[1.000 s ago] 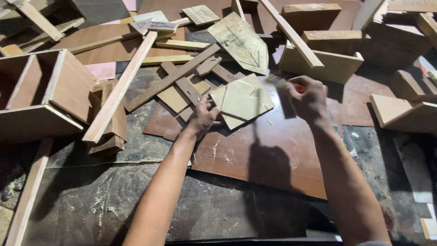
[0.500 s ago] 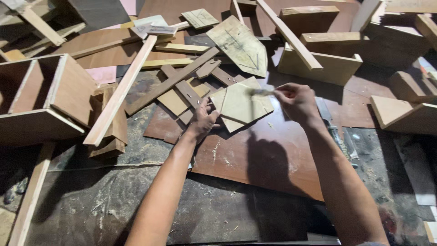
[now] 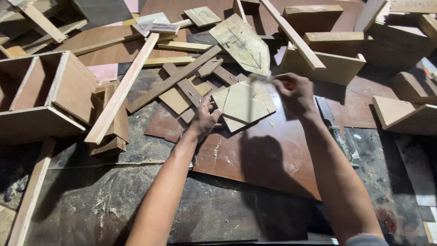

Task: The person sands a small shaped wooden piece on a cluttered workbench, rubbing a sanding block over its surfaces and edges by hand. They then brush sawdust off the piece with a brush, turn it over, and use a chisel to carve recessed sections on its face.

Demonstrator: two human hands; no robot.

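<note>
Head view: pale plywood piece [image 3: 248, 104], five-sided w/ pencil lines, lies flat mid-scene on a brown board [image 3: 273, 155]. Left hand [image 3: 205, 119] presses its near-left edge, fingers spread. Right hand [image 3: 296, 93] hovers at the piece's far-right corner, fingertips pinched on sth thin & blurred; can't tell what. Just left of the piece: crossed dark wood strips [image 3: 182, 82] and small offcuts, touching each other. Long pale batten [image 3: 123, 91] leans diagonally further left, over a stubby block [image 3: 109, 132]. Open wooden box [image 3: 41, 98] at far left. Second pointed ply shape [image 3: 241, 43] lies beyond, far side. Box frames [image 3: 332, 64] stacked far right; wedge-shaped piece [image 3: 400, 116] at right. Dark tool [image 3: 332, 127] lies right of the forearm. Table [image 3: 136, 209] is dark, scuffed, dusted w/ sawdust; clutter crowds all far edges.
</note>
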